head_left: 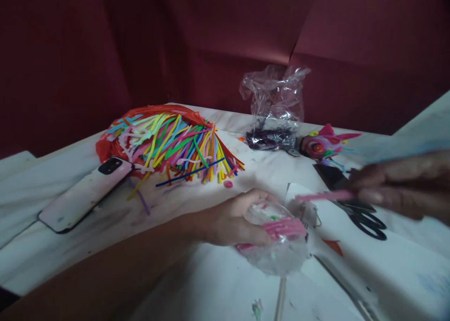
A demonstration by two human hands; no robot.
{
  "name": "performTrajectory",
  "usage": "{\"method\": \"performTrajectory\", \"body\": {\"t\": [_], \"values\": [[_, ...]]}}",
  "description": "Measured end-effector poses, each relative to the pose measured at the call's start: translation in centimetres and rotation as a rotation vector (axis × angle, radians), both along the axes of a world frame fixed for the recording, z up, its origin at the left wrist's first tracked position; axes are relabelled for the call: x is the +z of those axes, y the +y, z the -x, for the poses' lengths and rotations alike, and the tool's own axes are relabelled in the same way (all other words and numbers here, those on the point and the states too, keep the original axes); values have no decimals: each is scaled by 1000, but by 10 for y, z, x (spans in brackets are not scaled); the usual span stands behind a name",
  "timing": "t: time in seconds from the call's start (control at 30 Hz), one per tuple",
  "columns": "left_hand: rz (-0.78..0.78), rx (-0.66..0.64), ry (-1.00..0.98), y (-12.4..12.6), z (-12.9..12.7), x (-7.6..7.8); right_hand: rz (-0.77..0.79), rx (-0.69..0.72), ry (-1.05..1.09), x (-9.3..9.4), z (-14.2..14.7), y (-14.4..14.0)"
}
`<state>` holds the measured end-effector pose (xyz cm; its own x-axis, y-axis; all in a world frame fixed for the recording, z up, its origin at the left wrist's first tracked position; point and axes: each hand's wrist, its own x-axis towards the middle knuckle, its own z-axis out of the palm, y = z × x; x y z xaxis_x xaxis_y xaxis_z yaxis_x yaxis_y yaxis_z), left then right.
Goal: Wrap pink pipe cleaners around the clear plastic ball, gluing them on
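Clear ball: a see-through balloon-like ball (pixel 277 250) with pink strips across its top lies on the white counter (pixel 218 288), near the front middle of the head view.
Left hand: the left hand (pixel 235 220) reaches in from the lower left, its fingers (pixel 262 198) curled over the ball's left side and top, closed on it.
Right hand: the right hand (pixel 404 185) comes in blurred from the right edge, its fingers pinched shut on one end of a pink strip (pixel 323 196) that points left, above the ball and apart from it.
Scissors: black scissors (pixel 365 218) lie on the counter just under the right hand.
Strip pile: a heap of many-coloured strips (pixel 176 145) sits on red plastic at the back left.
Phone: a pale-cased phone (pixel 84 194) lies face down just in front of the heap's left end.
Plastic bag: a crumpled clear bag (pixel 276 105) with dark contents stands at the back.
Toy: a pink decorated ball (pixel 321 145) rests just right of that bag.
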<state>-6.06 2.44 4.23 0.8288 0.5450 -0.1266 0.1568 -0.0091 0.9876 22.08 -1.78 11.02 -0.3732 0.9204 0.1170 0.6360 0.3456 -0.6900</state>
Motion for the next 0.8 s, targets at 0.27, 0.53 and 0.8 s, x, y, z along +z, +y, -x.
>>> {"method": "performTrajectory", "body": {"t": [0.27,0.53,0.8], "values": [[-143,0,90,-18,-65,-2,284,71,252,-72,-32,-67],[-186,-28,207,-19,-81,-11,286,24,269,-94,-46,-56],[-247,18,179,-20,-78,-22,264,-19,302,-106,-29,-55]]}}
